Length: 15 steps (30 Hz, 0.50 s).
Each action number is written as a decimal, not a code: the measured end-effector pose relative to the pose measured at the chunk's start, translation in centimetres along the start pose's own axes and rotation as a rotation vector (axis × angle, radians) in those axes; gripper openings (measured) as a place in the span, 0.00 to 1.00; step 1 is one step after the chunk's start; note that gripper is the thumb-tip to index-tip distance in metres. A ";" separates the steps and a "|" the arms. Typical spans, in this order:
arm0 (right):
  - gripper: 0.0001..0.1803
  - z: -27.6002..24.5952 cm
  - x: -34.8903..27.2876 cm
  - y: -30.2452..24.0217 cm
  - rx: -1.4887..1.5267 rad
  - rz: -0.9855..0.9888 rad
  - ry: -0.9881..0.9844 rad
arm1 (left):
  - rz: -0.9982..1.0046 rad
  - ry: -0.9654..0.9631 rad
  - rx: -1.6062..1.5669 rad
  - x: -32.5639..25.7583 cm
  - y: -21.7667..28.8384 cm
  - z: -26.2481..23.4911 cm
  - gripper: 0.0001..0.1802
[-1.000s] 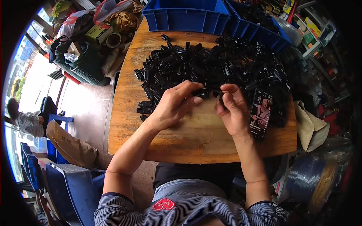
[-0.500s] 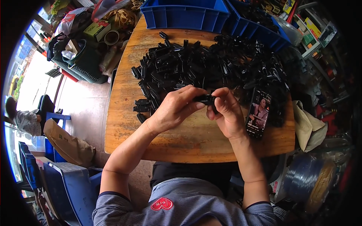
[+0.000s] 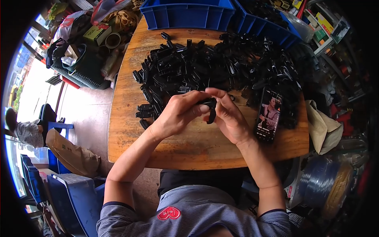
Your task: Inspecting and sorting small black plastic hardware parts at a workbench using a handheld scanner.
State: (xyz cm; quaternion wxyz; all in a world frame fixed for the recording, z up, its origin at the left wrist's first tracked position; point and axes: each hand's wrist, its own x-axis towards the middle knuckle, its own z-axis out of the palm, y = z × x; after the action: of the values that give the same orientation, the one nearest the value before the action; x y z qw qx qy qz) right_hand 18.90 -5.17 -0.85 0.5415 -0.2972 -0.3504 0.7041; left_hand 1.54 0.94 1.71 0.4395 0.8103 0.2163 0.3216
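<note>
Over the near middle of the table, both my hands meet around a small black plastic part (image 3: pixel 212 111), whose exact kind I cannot make out. My left hand (image 3: pixel 177 115) is closed on it, thumb pressed along its side. The fingers and thumb of my right hand (image 3: pixel 232 120) pinch the part's right end, and a curved black piece hangs down between the hands. Fingers hide much of the part. Just beyond lies a wide heap of similar black plastic parts (image 3: pixel 185 65), with a few loose ones at its left edge.
A phone (image 3: pixel 269 114) with a lit screen lies right of my hands on the wooden table (image 3: pixel 166 156). Blue bins (image 3: pixel 187 17) stand along the far edge. Clear wound material on a spool (image 3: pixel 321 181) sits at the lower right. A person's legs (image 3: pixel 29 132) show at left.
My right hand has shifted slightly left and its fingers have curled over the part. The part has turned, so a curved piece now points downward. My left hand stays around it.
</note>
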 end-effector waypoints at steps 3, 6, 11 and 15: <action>0.19 1.6 -0.2 -0.6 -0.331 -0.297 0.003 | -0.277 -0.109 -0.599 -0.2 0.0 0.7 0.19; 0.17 0.8 -0.2 -0.3 -0.580 -0.366 0.120 | -0.301 -0.123 -0.734 -0.5 0.3 2.4 0.30; 0.13 -1.5 0.9 -2.1 -1.514 -0.670 0.384 | -0.353 0.103 -0.724 0.1 1.2 -1.5 0.24; 0.12 -4.2 0.6 -1.3 -1.637 -0.541 0.356 | -0.142 0.333 -0.451 0.1 -0.8 -4.3 0.17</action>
State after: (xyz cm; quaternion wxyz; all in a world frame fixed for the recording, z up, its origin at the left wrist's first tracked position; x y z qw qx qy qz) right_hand 22.83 -3.67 -2.23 0.3531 -0.6042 -0.7140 0.0226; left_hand -1.53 3.88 2.76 0.5884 0.6111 0.2645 0.4586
